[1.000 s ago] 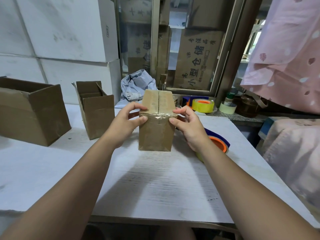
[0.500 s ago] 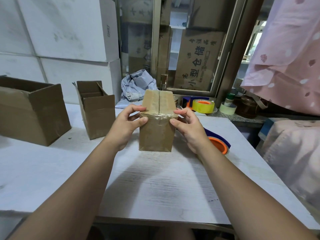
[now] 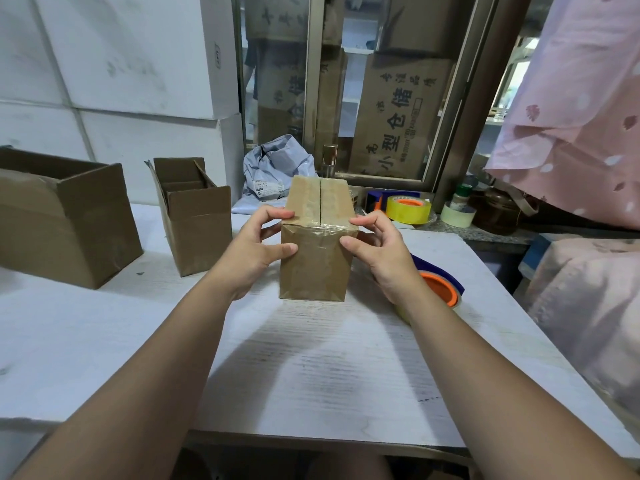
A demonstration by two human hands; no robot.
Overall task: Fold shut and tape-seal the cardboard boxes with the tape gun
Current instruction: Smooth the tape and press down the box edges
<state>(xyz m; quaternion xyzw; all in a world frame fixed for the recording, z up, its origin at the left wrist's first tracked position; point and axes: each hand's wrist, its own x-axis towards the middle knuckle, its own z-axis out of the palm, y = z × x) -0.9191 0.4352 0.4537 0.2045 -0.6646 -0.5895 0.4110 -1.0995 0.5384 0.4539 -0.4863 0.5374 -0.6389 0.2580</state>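
My left hand (image 3: 256, 251) and right hand (image 3: 381, 251) grip the small box (image 3: 315, 265) standing between them, thumbs pressing tape onto its near face; I judge this one nearly sealed. Left of my left hand, an open box (image 3: 197, 220) and a larger open box (image 3: 62, 216) still need closing. The tape gun (image 3: 440, 289) lies beside my right wrist on the white table (image 3: 311, 368), with stacked cartons (image 3: 398, 116) beyond.

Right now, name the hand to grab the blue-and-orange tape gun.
Right, probably. The blue-and-orange tape gun lies by the wrist of the right hand; the left hand sits across the small brown cardboard box both hold.
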